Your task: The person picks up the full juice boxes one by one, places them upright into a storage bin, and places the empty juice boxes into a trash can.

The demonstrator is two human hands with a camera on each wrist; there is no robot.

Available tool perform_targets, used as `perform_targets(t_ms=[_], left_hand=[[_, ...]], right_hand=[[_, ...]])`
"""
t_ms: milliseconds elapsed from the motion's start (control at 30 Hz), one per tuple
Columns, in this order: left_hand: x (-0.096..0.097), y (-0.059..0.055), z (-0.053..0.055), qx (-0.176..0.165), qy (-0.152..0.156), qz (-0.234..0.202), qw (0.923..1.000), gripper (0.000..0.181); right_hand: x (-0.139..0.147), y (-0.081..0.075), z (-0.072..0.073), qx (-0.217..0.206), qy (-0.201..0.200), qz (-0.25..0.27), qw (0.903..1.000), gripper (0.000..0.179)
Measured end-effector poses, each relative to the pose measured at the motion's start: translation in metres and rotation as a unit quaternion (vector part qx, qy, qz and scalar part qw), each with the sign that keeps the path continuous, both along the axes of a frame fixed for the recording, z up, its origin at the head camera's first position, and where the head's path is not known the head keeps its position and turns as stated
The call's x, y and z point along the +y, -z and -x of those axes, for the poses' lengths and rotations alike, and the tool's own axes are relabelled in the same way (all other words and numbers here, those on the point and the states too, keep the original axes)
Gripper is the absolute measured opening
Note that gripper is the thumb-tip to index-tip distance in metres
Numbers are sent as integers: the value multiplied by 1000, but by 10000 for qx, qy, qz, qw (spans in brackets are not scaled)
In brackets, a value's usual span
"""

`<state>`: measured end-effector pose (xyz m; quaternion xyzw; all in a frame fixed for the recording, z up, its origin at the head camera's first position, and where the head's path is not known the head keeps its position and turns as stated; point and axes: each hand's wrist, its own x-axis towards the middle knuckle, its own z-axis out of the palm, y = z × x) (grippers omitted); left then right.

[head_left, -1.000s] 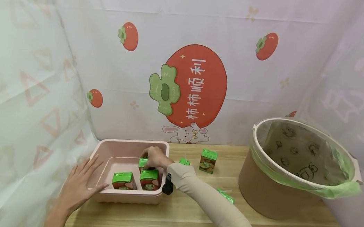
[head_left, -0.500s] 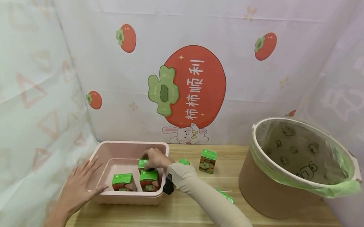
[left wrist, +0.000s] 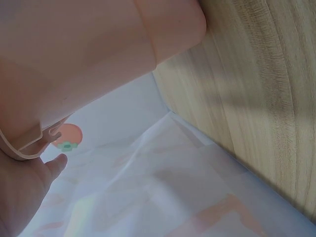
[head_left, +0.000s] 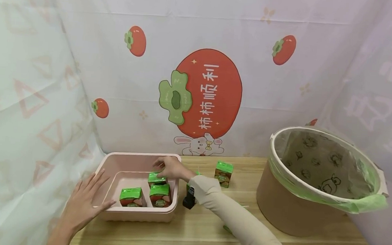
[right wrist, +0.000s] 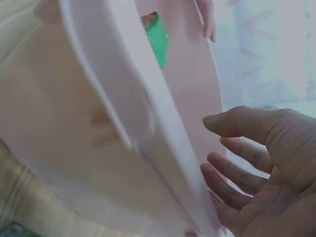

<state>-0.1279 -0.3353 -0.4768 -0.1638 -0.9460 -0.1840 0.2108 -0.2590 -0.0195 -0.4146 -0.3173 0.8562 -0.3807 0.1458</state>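
Wooden table (head_left: pixel 135 237), tub (head_left: pixel 136 210) at left. Inside, far carton (head_left: pixel 156 179) sits at right, just below the nearer right hand (head_left: pixel 174 168), fingers apart, grasping nothing; long axis indeterminable. Left hand (head_left: pixel 84 202), fingers spread, at left rim.

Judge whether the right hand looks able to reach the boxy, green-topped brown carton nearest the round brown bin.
Likely yes: the right hand appears empty and the carton top exposed, though the pink plastic tub rim lies between.
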Motion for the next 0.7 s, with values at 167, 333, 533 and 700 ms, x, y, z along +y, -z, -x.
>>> perform_targets(t_ms=[167,333,533,700], left_hand=[[-1,0,-1,37,-9,31,10000,81],[-1,-1,-1,8,-19,40,10000,80],[0,0,-1,2,-34,52,10000,81],[2,-1,-2,7,-29,13,10000,80]], right_hand=[[22,-9,0,36,-19,234,9997,43],[49,-13,1,86,-122,577,9982,44],[77,-14,3,300,-59,789,9964,42],[99,-6,4,280,318,842,9956,44]])
